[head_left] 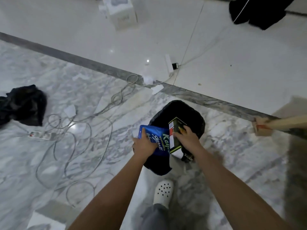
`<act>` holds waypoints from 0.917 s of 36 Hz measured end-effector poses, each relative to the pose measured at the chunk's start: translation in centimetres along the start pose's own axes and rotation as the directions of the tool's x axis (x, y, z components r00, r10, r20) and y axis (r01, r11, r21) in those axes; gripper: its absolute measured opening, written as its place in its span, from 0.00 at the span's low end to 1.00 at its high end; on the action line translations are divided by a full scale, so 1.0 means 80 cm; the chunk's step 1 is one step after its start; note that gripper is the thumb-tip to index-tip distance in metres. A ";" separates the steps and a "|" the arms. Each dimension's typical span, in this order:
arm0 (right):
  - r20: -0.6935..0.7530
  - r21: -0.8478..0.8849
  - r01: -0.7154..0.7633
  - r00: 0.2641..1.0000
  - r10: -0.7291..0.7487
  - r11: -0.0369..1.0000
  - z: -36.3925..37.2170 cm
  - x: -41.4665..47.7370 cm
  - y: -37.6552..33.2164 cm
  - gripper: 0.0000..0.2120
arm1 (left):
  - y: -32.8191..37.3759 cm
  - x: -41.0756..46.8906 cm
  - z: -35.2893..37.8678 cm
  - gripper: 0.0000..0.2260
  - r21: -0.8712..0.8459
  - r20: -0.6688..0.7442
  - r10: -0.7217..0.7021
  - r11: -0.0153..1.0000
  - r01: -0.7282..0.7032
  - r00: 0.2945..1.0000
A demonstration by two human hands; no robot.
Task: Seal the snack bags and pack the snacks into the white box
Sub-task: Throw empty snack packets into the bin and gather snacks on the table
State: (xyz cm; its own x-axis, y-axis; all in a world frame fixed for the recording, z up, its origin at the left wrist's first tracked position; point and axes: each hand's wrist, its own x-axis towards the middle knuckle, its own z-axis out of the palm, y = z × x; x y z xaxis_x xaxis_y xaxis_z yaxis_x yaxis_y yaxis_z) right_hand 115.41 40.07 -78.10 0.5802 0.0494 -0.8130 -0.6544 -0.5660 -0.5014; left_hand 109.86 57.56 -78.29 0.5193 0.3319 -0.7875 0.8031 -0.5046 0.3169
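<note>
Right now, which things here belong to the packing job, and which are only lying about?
Job: blue snack bag in left hand; dark carton in right hand; white box.
Lying about: cables; power strip; black cloth.

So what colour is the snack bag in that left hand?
Blue, with green and white lettering. The head view shows the snack bag held by the left hand.

The snack bag (pixel 162 140) in my left hand (pixel 144 143) sits just left of the carton (pixel 176 124) in my right hand (pixel 187 138), both above the sack (pixel 179 110); cables (pixel 74 130) lie farther left.
</note>
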 end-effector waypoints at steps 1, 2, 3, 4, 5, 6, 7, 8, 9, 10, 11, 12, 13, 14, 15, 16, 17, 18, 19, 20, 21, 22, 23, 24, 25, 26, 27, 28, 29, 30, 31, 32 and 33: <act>-0.007 0.005 -0.014 1.000 0.014 1.000 0.000 0.009 0.002 0.37 | 0.003 0.007 0.005 0.45 -0.018 0.022 0.004 1.000 -0.004 1.000; -0.016 0.012 -0.021 1.000 0.021 1.000 -0.001 0.016 0.004 0.37 | 0.006 0.011 0.008 0.44 -0.037 0.042 0.010 0.999 -0.008 0.999; -0.023 0.012 -0.026 0.999 0.027 1.000 -0.002 0.022 0.005 0.37 | 0.009 0.014 0.011 0.42 -0.060 0.059 0.015 0.998 -0.012 0.998; -0.023 0.012 -0.032 0.999 0.032 0.999 -0.004 0.028 0.008 0.37 | 0.011 0.017 0.014 0.42 -0.090 0.077 0.023 0.996 -0.016 0.997; -0.022 0.011 -0.037 0.999 0.038 0.999 -0.006 0.033 0.009 0.38 | 0.013 0.018 0.014 0.43 -0.120 0.105 0.031 0.993 -0.019 0.994; -0.019 0.014 -0.040 0.999 0.041 0.999 -0.008 0.036 0.008 0.38 | 0.016 0.018 0.015 0.44 -0.126 0.131 0.044 0.992 -0.028 0.990; -0.015 0.020 -0.040 0.999 0.040 0.999 -0.011 0.037 0.007 0.38 | 0.018 0.018 0.015 0.44 -0.117 0.164 0.063 0.992 -0.044 0.985; -0.010 0.025 -0.038 0.999 0.038 0.999 -0.013 0.038 0.006 0.38 | 0.021 0.016 0.015 0.42 -0.105 0.198 0.072 0.993 -0.052 0.978; -0.001 0.034 -0.039 0.999 0.039 0.999 -0.016 0.038 0.005 0.38 | 0.021 0.015 0.015 0.39 -0.085 0.226 0.073 0.995 -0.055 0.971; 0.000 0.035 -0.032 0.999 0.032 0.999 -0.017 0.037 0.005 0.38 | 0.022 0.013 0.016 0.37 -0.066 0.243 0.080 0.996 -0.065 0.967; -0.005 0.031 -0.016 1.000 0.016 0.999 -0.019 0.034 0.006 0.37 | 0.022 0.010 0.015 0.35 -0.046 0.255 0.083 0.996 -0.074 0.963; -0.004 0.021 -0.001 1.000 0.001 1.000 -0.021 0.030 0.006 0.36 | 0.024 0.006 0.014 0.34 -0.029 0.262 0.088 0.996 -0.084 0.961; -0.003 0.009 0.012 1.000 -0.012 1.000 -0.023 0.025 0.005 0.35 | 0.026 0.002 0.012 0.33 -0.014 0.255 0.099 0.995 -0.099 0.962; 0.000 -0.004 0.015 1.000 -0.015 1.000 -0.027 0.021 0.004 0.35 | 0.028 -0.002 0.009 0.32 0.003 0.243 0.115 0.993 -0.119 0.963; -0.006 -0.020 0.019 1.000 -0.019 1.000 -0.030 0.014 0.002 0.35 | 0.029 -0.007 0.006 0.30 0.025 0.230 0.129 0.990 -0.138 0.965; -0.027 -0.030 0.034 0.999 -0.035 0.999 -0.040 -0.001 -0.003 0.35 | 0.036 -0.019 -0.001 0.29 0.058 0.206 0.160 0.983 -0.175 0.965; -0.035 -0.036 0.051 0.998 -0.052 0.998 -0.045 -0.013 -0.006 0.34 | 0.039 -0.028 -0.007 0.29 0.089 0.186 0.180 0.976 -0.199 0.966; -0.043 -0.044 0.061 0.997 -0.063 0.997 -0.048 -0.020 -0.008 0.34 | 0.040 -0.032 -0.010 0.29 0.111 0.168 0.193 0.971 -0.213 0.967; -0.048 -0.058 0.067 0.996 -0.070 0.996 -0.051 -0.026 -0.009 0.34 | 0.043 -0.035 -0.013 0.28 0.122 0.146 0.207 0.966 -0.226 0.967; -0.047 -0.074 0.075 0.996 -0.079 0.994 -0.053 -0.030 -0.008 0.33 | 0.045 -0.037 -0.015 0.28 0.136 0.119 0.220 0.962 -0.236 0.968; -0.059 -0.084 0.088 0.994 -0.093 0.993 -0.060 -0.041 -0.011 0.33 | 0.051 -0.044 -0.021 0.27 0.158 0.086 0.243 0.954 -0.254 0.966; -0.075 -0.089 0.099 0.991 -0.106 0.991 -0.071 -0.059 -0.018 0.33 | 0.062 -0.058 -0.030 0.26 0.172 0.054 0.279 0.943 -0.284 0.959; -0.098 -0.098 0.111 0.988 -0.120 0.989 -0.082 -0.077 -0.025 0.32 | 0.073 -0.073 -0.039 0.25 0.178 0.026 0.321 0.931 -0.320 0.947; -0.126 -0.110 0.124 0.982 -0.137 0.986 -0.095 -0.095 -0.030 0.32 | 0.087 -0.088 -0.048 0.24 0.181 0.009 0.361 0.917 -0.357 0.933; -0.150 -0.122 0.133 0.977 -0.151 0.984 -0.109 -0.116 -0.038 0.31 | 0.101 -0.104 -0.057 0.24 0.190 -0.002 0.401 0.900 -0.393 0.916; -0.175 -0.135 0.144 0.971 -0.166 0.980 -0.122 -0.136 -0.044 0.30 | 0.114 -0.118 -0.065 0.24 0.202 -0.007 0.439 0.881 -0.429 0.898; -0.196 -0.143 0.147 0.965 -0.174 0.979 -0.136 -0.158 -0.051 0.30 | 0.128 -0.134 -0.073 0.24 0.208 -0.005 0.476 0.861 -0.465 0.879; -0.215 -0.149 0.148 0.960 -0.179 0.978 -0.150 -0.181 -0.055 0.30 | 0.142 -0.150 -0.081 0.24 0.203 0.006 0.507 0.843 -0.498 0.862; -0.238 -0.155 0.148 0.954 -0.182 0.977 -0.164 -0.207 -0.060 0.30 | 0.155 -0.169 -0.087 0.24 0.187 0.024 0.534 0.828 -0.529 0.845; -0.269 -0.156 0.156 0.944 -0.194 0.975 -0.179 -0.233 -0.064 0.30 | 0.169 -0.191 -0.093 0.24 0.166 0.041 0.559 0.814 -0.557 0.828; -0.298 -0.152 0.156 0.934 -0.195 0.976 -0.194 -0.261 -0.067 0.30 | 0.183 -0.213 -0.099 0.24 0.154 0.052 0.580 0.800 -0.580 0.813; -0.331 -0.143 0.161 0.922 -0.200 0.977 -0.208 -0.287 -0.068 0.29 | 0.196 -0.234 -0.103 0.24 0.153 0.055 0.606 0.780 -0.606 0.794; -0.359 -0.129 0.165 0.912 -0.201 0.978 -0.221 -0.316 -0.069 0.29 | 0.209 -0.257 -0.106 0.24 0.157 0.054 0.636 0.756 -0.636 0.770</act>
State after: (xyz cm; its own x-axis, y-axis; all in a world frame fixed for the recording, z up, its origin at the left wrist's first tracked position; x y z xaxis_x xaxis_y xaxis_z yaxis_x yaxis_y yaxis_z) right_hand 112.89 27.36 -49.54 0.8344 -0.1362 -0.5340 -0.4815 -0.6515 -0.5862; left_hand 115.07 49.10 -52.30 0.8946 -0.1087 -0.4334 0.2310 -0.7178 0.6568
